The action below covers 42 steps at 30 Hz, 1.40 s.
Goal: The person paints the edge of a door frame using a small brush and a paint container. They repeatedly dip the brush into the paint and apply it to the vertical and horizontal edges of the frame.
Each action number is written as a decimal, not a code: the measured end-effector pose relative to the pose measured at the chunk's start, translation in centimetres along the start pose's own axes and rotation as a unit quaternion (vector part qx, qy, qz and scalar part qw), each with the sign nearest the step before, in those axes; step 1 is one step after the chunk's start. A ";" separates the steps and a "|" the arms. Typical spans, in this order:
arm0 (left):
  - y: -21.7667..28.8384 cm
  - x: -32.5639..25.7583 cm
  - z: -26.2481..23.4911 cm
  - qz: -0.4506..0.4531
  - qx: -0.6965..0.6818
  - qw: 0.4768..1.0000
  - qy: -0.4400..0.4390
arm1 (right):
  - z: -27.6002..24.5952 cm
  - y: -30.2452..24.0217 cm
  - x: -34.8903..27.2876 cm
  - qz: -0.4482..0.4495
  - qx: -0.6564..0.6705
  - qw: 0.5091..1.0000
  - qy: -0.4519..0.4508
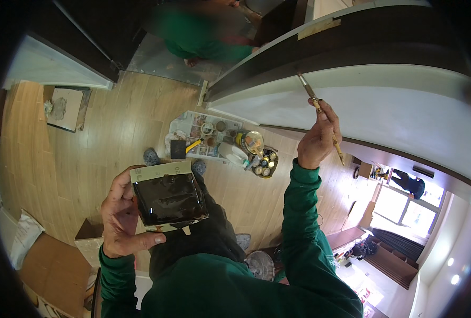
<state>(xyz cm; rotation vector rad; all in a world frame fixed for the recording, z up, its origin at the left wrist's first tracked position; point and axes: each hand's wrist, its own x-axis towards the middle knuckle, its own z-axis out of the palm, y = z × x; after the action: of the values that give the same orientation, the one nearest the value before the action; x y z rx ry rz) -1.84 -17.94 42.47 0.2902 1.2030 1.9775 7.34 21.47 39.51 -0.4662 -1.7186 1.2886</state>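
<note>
My left hand [120, 214] grips the side of a small square palette [169, 201], its thumb along the near edge. Wet, glossy dark brown paint covers the palette's face, and a pale tape strip with marks on it runs along the far edge. In my right hand [320, 137] is a thin paintbrush [309, 91], pinched between thumb and fingers, its handle end sticking out below. The bristle tip meets, or almost meets, the dark brown trim [373, 45] along the white wall edge. A piece of masking tape [319, 28] sticks to the upper part of that trim.
Newspaper [185, 126] on the wood floor bears cups, a white jug [232, 153] and a yellow can [250, 142]. Several small cans stand in a box [270, 168] beside it. A blurred person in green [193, 34] is in the doorway. A fan [260, 265] stands near me.
</note>
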 end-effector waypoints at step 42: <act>10.1 -4.2 0.0 0.035 -0.001 0.999 -0.017 | -8.5 -4.4 -24.8 0.295 -0.016 0.934 0.200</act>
<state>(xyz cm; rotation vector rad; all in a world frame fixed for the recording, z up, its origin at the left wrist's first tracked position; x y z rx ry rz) -4.18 -23.39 51.63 0.3688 1.1841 2.0256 28.08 6.22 32.97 -1.2459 -1.2912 1.4444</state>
